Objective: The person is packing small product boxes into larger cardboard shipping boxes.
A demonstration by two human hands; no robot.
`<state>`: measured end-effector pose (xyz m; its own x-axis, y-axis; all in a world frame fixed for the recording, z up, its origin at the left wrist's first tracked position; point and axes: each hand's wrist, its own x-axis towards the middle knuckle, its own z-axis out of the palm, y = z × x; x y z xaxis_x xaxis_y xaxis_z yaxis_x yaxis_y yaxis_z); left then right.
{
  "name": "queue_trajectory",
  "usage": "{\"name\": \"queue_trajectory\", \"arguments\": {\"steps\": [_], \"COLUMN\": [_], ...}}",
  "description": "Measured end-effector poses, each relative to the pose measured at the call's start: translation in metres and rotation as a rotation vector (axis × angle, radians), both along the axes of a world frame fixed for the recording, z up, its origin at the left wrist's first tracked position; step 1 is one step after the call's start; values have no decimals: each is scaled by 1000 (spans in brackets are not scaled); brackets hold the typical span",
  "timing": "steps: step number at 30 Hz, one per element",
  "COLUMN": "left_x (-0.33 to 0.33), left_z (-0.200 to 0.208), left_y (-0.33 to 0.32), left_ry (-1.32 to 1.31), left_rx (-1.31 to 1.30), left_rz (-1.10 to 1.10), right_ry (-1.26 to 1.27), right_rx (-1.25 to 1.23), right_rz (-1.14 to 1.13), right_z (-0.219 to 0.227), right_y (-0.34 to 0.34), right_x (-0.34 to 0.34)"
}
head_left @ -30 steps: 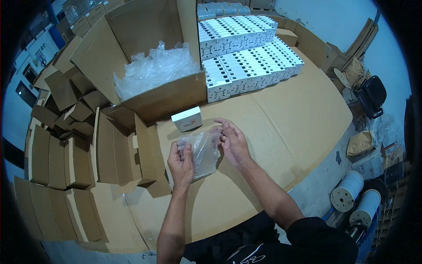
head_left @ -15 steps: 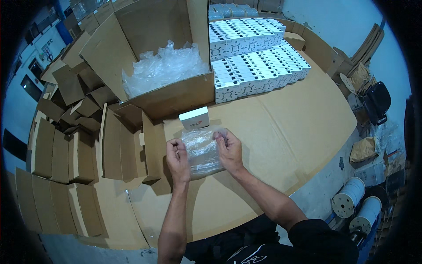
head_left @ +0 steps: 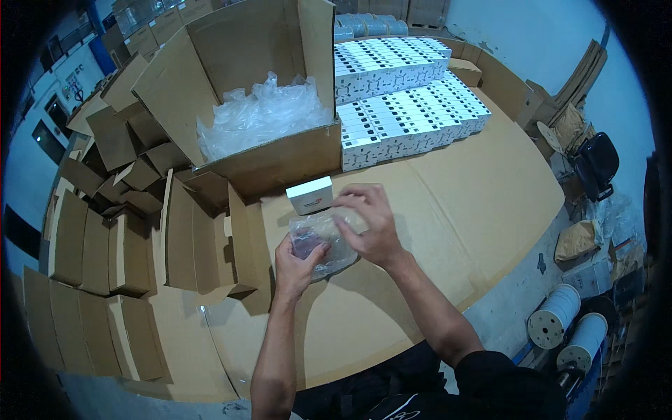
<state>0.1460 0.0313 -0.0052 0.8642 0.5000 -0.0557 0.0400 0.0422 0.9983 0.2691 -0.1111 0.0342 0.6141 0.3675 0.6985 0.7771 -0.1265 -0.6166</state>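
Note:
A clear plastic bag (head_left: 339,253) is held above the cardboard-covered table, with my left hand (head_left: 294,267) closed on its left side and the thumb pressed on top. My right hand (head_left: 379,229) is over the bag's upper right, its thumb and fingers apart and nothing seen between them. Just beyond the bag, a small white box (head_left: 310,197) stands on the table.
Behind is a large open carton (head_left: 280,157) heaped with clear plastic bags (head_left: 266,112). Stacked white boxes (head_left: 406,126) stand to its right. Several open brown cartons (head_left: 199,234) crowd the left side. Cable spools (head_left: 555,315) are on the floor at right.
My left hand has moved inward and now grips the bag with its thumb on top. My right hand has let go of the bag's right edge and lifted, fingers spreading. The bag has tilted.

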Motion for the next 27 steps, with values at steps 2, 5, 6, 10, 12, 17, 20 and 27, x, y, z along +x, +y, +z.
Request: {"name": "queue_trajectory", "arguments": {"steps": [2,5,6,10,12,17,20,27], "left_x": [2,3,3,4,5,6,6,7], "left_z": [2,-3,-3,-4,-5,-6,-5,-17], "left_y": [0,0,1,3,4,6,7,15], "left_ry": [10,-27,-28,-20,-3,-5,10,28], "left_rx": [-10,-20,-16,48,39,34,87,-6], "left_rz": [11,19,27,10,8,24,59,89], "right_ry": [-261,-332,-335,-310,-295,-255,-278,-359], "right_rx": [-200,-274,-269,-287,-296,-305,-294,-356], "right_rz": [77,66,73,82,92,145,164,280], "right_z": [11,-2,-5,-11,-11,-8,-9,5], "right_y": [7,10,11,12,13,14,14,13], "right_x": [-3,2,4,7,8,6,5,5]}}
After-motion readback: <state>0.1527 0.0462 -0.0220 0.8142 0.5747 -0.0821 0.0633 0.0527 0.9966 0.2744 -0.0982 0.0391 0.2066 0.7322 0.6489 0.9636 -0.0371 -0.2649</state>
